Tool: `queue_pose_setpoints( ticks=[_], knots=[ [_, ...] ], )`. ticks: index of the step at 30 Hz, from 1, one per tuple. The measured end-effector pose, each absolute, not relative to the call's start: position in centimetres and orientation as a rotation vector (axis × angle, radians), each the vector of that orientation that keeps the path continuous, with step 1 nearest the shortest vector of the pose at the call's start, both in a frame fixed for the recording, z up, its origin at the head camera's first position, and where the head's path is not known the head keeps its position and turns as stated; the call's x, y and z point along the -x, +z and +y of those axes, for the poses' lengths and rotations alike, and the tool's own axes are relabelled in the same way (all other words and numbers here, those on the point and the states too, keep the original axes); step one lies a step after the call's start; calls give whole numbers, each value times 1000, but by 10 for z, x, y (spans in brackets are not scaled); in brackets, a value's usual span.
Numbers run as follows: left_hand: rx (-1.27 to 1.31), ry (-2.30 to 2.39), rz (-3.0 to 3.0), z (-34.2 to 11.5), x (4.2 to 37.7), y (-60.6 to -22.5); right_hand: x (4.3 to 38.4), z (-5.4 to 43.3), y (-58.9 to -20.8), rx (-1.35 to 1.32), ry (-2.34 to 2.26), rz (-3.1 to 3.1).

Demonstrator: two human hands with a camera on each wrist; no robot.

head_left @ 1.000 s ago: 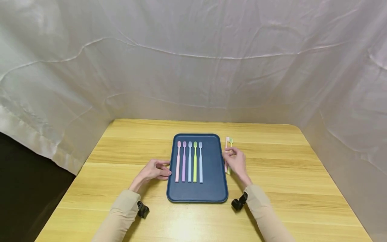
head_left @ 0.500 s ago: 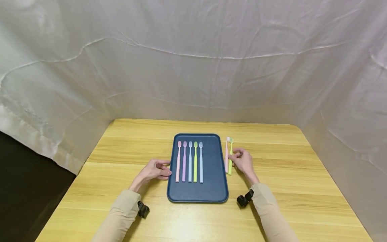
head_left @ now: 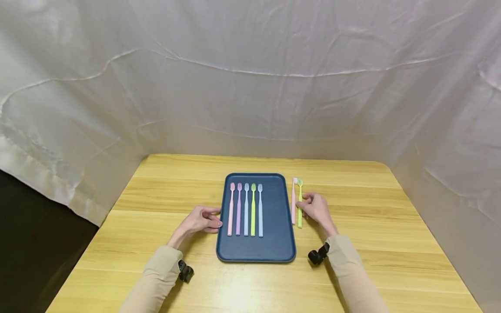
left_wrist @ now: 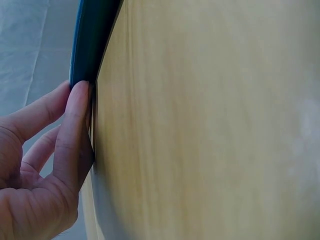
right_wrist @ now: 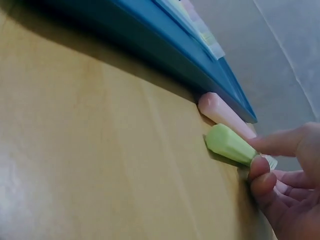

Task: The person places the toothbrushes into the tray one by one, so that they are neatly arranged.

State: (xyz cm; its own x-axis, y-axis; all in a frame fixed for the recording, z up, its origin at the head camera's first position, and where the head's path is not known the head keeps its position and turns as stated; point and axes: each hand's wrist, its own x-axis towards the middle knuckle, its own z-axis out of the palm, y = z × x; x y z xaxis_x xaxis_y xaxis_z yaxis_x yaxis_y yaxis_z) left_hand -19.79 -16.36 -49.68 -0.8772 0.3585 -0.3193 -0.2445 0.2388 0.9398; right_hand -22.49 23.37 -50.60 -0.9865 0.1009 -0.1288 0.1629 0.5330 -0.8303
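Observation:
A dark blue tray (head_left: 275,248) bears several toothbrushes side by side: pink (head_left: 231,213), purple (head_left: 238,213), blue (head_left: 246,213), yellow-green (head_left: 253,213) and a paler blue one (head_left: 260,215). My left hand (head_left: 201,219) holds the tray's left edge, thumb and fingertips against its rim (left_wrist: 87,45). Right of the tray, a second pink toothbrush (head_left: 293,202) lies against the outside edge. Just beside it is another yellow-green toothbrush (right_wrist: 227,142), its handle pinched between the thumb and forefinger of my right hand (head_left: 316,208). Both outer brushes point their heads away from me.
The wooden table (head_left: 156,191) extends around the tray on all sides. Pale hanging cloth (head_left: 250,104) encloses its back and sides. Each sleeve cuff carries a small black camera, such as the right one (head_left: 318,255).
My right hand has moved rightward from the pink toothbrush to the outer yellow-green one, which has shifted slightly right and toward me. My left hand has stayed at the tray.

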Motion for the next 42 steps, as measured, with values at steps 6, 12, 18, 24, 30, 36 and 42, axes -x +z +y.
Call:
queue_pose_setpoints(
  ticks=[6,12,18,24,30,36,42],
  knots=[
    [-104,1683,2040,-163,198,-497,228,233,-505,-219,-1337,2762],
    [-91,1684,2051,-162,197,-497,228,232,-504,-190,-1272,2797],
    [-88,1680,2046,-163,196,-496,226,231,-502,-182,-1234,2822],
    [-102,1686,2032,-163,196,-496,226,231,-503,-195,-1196,2855],
    [-104,1688,2038,-163,197,-496,225,233,-503,-197,-1272,2809],
    [-100,1681,2051,-163,196,-497,225,234,-502,-208,-1363,2727],
    [-98,1681,2050,-163,197,-496,225,236,-502,-207,-1459,2627]
  ],
)
